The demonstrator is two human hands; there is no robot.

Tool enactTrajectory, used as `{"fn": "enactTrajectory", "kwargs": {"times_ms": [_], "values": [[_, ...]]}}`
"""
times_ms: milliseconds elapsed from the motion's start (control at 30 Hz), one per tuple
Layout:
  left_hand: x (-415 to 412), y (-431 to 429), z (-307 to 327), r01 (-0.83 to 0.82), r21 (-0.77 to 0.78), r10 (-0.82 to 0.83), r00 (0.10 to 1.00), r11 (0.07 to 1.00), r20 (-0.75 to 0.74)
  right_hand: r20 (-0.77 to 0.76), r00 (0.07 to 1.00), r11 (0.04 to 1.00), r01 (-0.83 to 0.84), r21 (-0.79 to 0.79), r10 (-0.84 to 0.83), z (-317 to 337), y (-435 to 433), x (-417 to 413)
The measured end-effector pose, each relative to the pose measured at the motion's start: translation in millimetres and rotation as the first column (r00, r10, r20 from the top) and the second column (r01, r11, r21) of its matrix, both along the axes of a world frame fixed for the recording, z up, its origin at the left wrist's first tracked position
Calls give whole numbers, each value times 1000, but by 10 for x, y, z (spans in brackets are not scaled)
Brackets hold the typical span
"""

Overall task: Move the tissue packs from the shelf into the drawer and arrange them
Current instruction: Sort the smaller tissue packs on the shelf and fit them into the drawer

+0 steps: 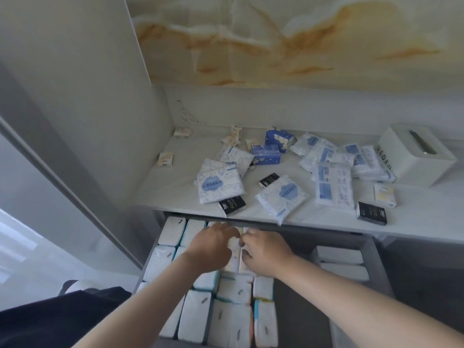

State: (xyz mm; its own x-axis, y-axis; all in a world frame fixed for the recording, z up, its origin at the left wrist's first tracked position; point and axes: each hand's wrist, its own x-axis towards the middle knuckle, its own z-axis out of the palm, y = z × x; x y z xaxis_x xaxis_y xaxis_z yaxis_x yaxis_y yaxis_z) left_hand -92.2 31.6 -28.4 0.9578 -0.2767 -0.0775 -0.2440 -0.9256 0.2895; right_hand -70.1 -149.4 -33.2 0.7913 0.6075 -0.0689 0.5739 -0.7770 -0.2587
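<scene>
So a white plastic-wrapped tissue pack [233,257] is gripped by left hand [213,244] and right hand [266,254] at the 12 o'clock end of the grey drawer [296,310], prob so it's wedged in snug.

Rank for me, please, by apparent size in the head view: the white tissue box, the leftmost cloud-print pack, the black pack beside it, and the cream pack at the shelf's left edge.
1. white tissue box
2. cloud-print pack
3. black pack
4. cream pack; it lies farther from the camera, so the last two are unsure.

Left hand [213,243], right hand [263,252] on packs [232,258], open drawer [379,264]
</scene>
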Motion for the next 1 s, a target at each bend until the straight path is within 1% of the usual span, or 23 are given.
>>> {"fn": "enactTrajectory", "kwargs": {"times_ms": [100, 200, 333, 433, 533, 633, 700, 767, 800, 867, 933, 1000], "values": [[345, 270, 377, -171, -109, 177, 983, 979, 50, 20, 999, 984, 35, 177, -39, 291, 225, 276], [691, 631, 654, -275, -158, 287, 956, 948, 61, 71, 994, 966, 60, 253, -80, 549, 484, 629], [1042, 1110, 712, -352, -112, 360, 931, 929, 65, 117, 990, 975, 56, 214, -82, 708, 847, 1172], [1261, 1384, 548, -391, -155, 406, 911, 907, 78, 128, 988, 979, 59, 195, -84, 701, 1121, 1572], [1498, 1537, 367, -444, -138, 459, 882, 885, 107, 178, 978, 987, 80, 141, -105, 660, 1343, 1976], [1735, 1599, 249, -446, -74, 452, 880, 892, 145, 253, 950, 982, 171, 76, -185, 651, 1439, 2406], [1897, 1627, 189, -454, -35, 455, 880, 890, 138, 265, 916, 951, 307, 26, -302, 647, 1450, 2676], [2043, 1647, 124, -480, -10, 479, 872, 877, 98, 224, 872, 891, 453, -32, -435, 632, 1449, 2911], [2105, 1661, 78, -495, 5, 493, 865, 869, 90, 187, 858, 866, 496, -67, -478, 619, 1450, 3018], [2185, 1693, -24, -524, 36, 518, 848, 851, 109, 78, 849, 842, 529, -109, -523, 562, 1455, 3220], [2216, 1727, -123, -529, 49, 517, 842, 847, 155, -47, 838, 839, 540, -69, -543, 500, 1464, 3372], [2237, 1736, -170, -501, -14, 495, 849, 865, 186, -84, 848, 851, 525, -8, -524, 445, 1482, 3477]]}}
